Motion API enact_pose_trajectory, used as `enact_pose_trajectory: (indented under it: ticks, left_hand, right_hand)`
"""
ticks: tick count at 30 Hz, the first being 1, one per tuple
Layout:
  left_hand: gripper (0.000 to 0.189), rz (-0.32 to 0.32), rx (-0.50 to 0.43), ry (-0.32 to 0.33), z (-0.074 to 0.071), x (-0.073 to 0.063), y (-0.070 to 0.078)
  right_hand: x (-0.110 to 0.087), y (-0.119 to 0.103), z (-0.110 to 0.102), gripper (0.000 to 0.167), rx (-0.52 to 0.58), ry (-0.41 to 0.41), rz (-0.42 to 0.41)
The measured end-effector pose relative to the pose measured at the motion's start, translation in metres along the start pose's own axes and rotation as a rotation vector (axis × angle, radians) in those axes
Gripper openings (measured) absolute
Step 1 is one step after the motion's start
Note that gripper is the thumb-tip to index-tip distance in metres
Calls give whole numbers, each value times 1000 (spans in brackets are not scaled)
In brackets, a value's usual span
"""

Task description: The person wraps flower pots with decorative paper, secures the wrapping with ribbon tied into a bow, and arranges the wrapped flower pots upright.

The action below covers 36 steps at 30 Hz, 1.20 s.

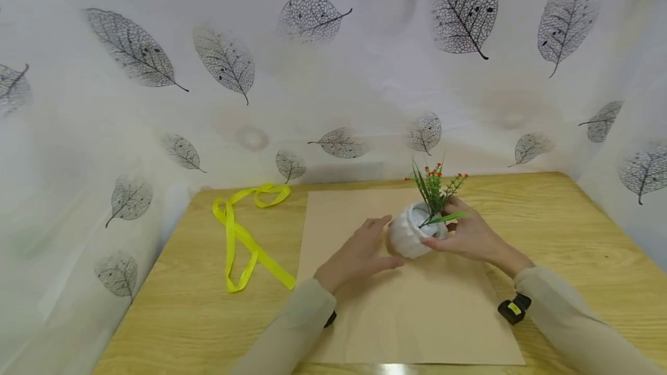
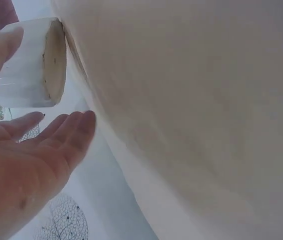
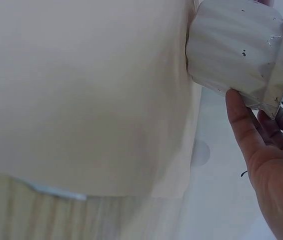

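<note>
Potted plant (image 1: 407, 238) between both hands (image 1: 359, 252) (image 1: 474, 237), over paper (image 1: 417, 317); ribbon (image 1: 249, 241) on table (image 1: 177, 317), left.

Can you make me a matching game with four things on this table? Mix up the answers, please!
1. ribbon
2. pot
3. flowers
4. paper

A. white, held by the right hand
B. tan, lying on the table
C. yellow and looped
D. tiny and red

Right pairs: 1-C, 2-A, 3-D, 4-B
</note>
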<state>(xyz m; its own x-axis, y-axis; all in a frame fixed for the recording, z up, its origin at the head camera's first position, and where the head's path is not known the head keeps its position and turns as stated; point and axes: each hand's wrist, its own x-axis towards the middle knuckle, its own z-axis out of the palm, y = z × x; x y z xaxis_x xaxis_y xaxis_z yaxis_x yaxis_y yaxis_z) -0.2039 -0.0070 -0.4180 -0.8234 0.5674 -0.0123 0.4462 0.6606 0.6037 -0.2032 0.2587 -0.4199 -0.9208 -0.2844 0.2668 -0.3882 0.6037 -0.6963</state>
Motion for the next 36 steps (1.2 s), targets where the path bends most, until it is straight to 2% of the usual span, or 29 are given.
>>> enact_pose_trajectory:
  ticks: [4, 9, 15, 19, 23, 28, 36]
  left_hand:
    - [101, 4, -19, -26, 2, 11, 4]
    - [102, 28, -31, -38, 3, 20, 6]
    - [101, -2, -43, -58, 4, 29, 9]
    - [100, -2, -44, -46, 6, 33, 9]
    - [99, 17, -56, -37, 8, 36, 10]
    - [99, 30, -25, -39, 8, 37, 12]
    - [101, 46, -15, -8, 4, 35, 10]
  right_hand:
    - [-1, 0, 0, 51, 3, 3, 1]
    - [-3, -1, 0, 51, 17, -4, 25]
    - [-2, -1, 1, 53, 29, -8, 26]
    - [-2, -2, 0, 57, 23, -13, 37]
    - [-4, -3, -1, 58, 33, -7, 49]
    - [-6, -2, -2, 54, 58, 7, 42]
    - [-4, -3, -4, 55, 105, -4, 56]
